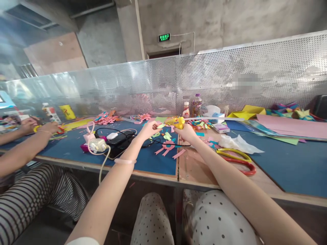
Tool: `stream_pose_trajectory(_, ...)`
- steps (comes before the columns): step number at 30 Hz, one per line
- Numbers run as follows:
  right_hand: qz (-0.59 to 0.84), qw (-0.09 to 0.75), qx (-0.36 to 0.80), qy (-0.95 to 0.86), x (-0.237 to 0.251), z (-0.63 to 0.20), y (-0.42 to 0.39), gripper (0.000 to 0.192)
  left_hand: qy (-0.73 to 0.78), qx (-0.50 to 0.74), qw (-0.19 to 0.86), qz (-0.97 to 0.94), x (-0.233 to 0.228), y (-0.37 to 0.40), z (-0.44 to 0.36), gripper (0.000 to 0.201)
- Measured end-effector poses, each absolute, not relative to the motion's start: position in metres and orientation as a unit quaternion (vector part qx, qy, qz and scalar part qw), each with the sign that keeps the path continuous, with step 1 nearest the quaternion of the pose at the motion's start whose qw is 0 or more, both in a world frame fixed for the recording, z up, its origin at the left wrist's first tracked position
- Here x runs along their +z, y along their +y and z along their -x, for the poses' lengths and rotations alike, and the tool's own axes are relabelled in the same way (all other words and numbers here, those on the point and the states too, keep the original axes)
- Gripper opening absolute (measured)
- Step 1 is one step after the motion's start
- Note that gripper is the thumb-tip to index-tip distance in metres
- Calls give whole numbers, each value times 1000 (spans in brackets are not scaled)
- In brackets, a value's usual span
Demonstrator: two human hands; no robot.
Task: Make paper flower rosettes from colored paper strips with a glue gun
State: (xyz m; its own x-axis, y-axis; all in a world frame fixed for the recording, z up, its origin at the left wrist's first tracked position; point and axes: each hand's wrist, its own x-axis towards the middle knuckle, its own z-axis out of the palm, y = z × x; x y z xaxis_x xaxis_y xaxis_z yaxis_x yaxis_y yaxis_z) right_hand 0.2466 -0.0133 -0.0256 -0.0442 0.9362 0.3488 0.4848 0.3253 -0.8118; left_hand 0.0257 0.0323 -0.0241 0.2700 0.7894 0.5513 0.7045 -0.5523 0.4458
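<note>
Glue gun [175, 121], yellow, lies in the head view at 2 o'clock from the fingertips of the left hand [150, 130]; its long axis runs roughly from 9 o'clock at the nozzle end to 3 o'clock at the rear. The right hand [188, 133] is the nearer hand: it sits at 5 o'clock of the tool body, fingers wrapped around the grip. Left thumb and fingers are pinched together on a green paper piece [161, 126]. The nozzle end faces this piece; contact between the two cannot be determined. A pale stick [214, 118] extends toward 3 o'clock behind the tool; whether it is seated in the tool is unclear. A pink paper rosette [168, 145] rests on the blue surface [146, 163] at 6 o'clock from the nozzle.
</note>
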Motion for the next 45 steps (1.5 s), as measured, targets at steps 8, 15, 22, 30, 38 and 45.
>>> stream_pose_trajectory(8,538,445,233,-677,-26,-247,-14,21,459,386,43,-799,-23,31,-26,25)
stream_pose_trajectory(15,547,442,206,-680,-26,-247,-11,23,454,382,39,-804,-23,29,-27,24)
stream_pose_trajectory(22,557,433,193,-682,-24,-247,-14,22,449,380,34,-808,-23,30,-27,23)
stream_pose_trajectory(30,557,427,186,-687,-23,-247,-16,20,448,380,36,-808,-23,31,-27,23)
stream_pose_trajectory(38,562,424,182,-687,-24,-247,-16,21,451,377,39,-808,-23,29,-28,23)
stream_pose_trajectory(45,566,417,181,-688,-23,-247,-16,22,456,377,35,-805,-22,29,-27,24)
